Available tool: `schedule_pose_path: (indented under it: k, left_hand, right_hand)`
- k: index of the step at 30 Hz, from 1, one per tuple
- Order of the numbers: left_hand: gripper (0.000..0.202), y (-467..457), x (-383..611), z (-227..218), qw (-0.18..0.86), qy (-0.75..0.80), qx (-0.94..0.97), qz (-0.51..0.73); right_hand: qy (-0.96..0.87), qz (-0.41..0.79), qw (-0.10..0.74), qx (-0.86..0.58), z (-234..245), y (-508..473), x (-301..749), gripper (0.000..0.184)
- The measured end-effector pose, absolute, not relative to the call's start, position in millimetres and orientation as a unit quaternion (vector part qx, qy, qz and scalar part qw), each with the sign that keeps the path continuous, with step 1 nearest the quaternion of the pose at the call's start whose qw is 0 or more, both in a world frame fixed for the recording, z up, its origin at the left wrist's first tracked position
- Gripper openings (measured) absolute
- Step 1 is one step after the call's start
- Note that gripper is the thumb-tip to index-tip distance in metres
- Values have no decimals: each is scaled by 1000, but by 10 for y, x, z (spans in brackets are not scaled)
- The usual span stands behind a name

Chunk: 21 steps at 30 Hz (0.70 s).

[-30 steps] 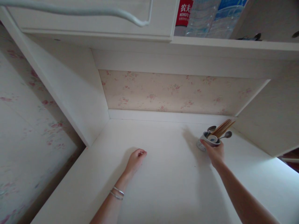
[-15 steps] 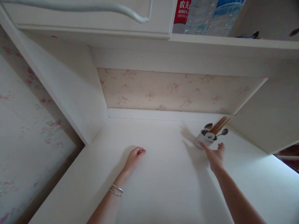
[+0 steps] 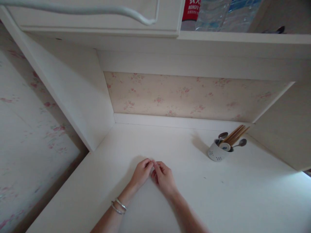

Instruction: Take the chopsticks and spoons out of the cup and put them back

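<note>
My left hand (image 3: 142, 172) and my right hand (image 3: 165, 178) meet over the white desktop (image 3: 184, 149), their fingertips touching. Both hands are closed in a pinch. Whatever lies between the fingers, if anything, is too small or hidden to make out. Two silver bangles (image 3: 119, 206) circle my left wrist. To the right, apart from both hands, a white utensil holder (image 3: 216, 153) with small holes stands upright. In it are several wooden chopsticks (image 3: 235, 135), metal spoons (image 3: 241, 142) and a white piece with a blue mark (image 3: 224, 147).
A white side panel (image 3: 65, 84) bounds the desktop on the left, another panel (image 3: 282, 136) on the right. Overhead run a cabinet door with a curved handle (image 3: 97, 9) and a shelf with plastic bottles (image 3: 213, 14). Two tiny dark specks lie on the desktop right of my hands.
My right hand has left the utensil holder and moved left to meet my left hand. Its fingers were spread and are now pinched. The view has shifted slightly.
</note>
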<state>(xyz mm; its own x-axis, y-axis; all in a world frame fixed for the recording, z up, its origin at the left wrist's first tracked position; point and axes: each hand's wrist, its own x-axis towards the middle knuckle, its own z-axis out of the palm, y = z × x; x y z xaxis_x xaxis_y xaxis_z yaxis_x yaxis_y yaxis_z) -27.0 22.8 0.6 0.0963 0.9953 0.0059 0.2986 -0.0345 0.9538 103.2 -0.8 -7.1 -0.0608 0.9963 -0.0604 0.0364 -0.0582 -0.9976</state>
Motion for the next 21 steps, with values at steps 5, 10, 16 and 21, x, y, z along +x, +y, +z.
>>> schedule_pose_path:
  k: [5, 10, 16, 21]
  left_hand:
    - [36, 225, -218, -17, 430, 548, 619, 362]
    - [33, 217, -202, -35, 446, 548, 613, 354]
    - [34, 214, -214, -45, 453, 543, 612, 355]
    - [34, 199, -204, -33, 463, 537, 610, 354]
  right_hand:
    - [-552, 494, 436, -510, -129, 10, 1076, 46]
    - [-545, 517, 438, -494, -100, -6, 1125, 43]
    - [-545, 520, 430, -498, -71, -6, 1085, 43]
    - [-545, 521, 425, -501, -64, -6, 1096, 44]
